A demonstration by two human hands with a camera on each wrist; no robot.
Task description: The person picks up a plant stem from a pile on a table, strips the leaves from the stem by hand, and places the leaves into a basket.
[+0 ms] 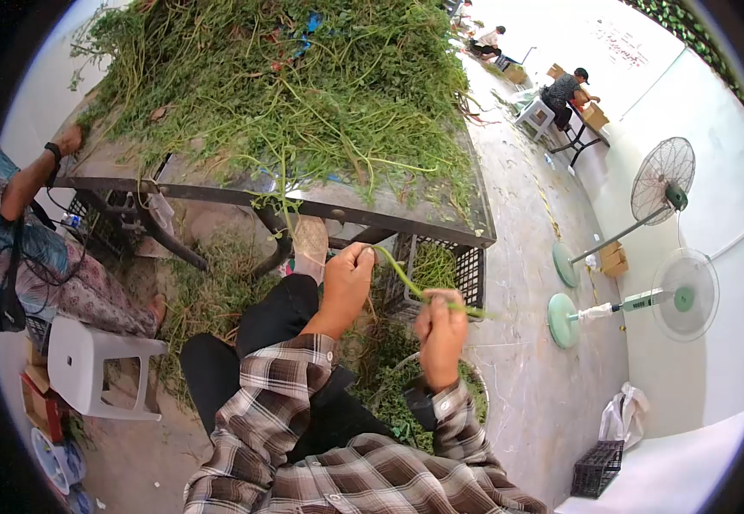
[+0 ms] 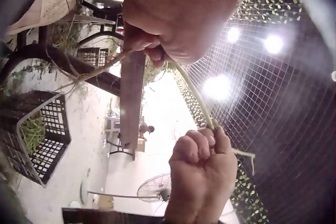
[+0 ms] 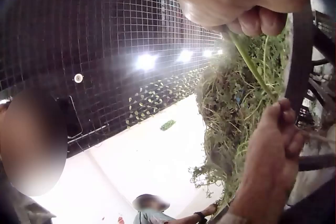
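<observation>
A green stem [image 1: 399,271] is stretched between both hands, above the lap and in front of the table edge. My left hand [image 1: 347,284] pinches its left part between thumb and fingers; a leafy end [image 1: 285,199] rises beyond that hand toward the table. My right hand [image 1: 442,336] grips the stem's other part, with a short blurred end sticking out past it. In the left wrist view the stem [image 2: 193,91] bends slightly between the left hand [image 2: 173,14] and the right hand [image 2: 203,171]. The right wrist view shows the stem [image 3: 251,62] running between the hands.
A large heap of green plants [image 1: 303,103] covers the table [image 1: 329,210]. Below stand a black crate [image 1: 472,278] with greens and a round container [image 1: 483,390]. A white stool [image 1: 102,364] and another person's arm [image 1: 25,184] are at left; fans [image 1: 683,295] stand at right.
</observation>
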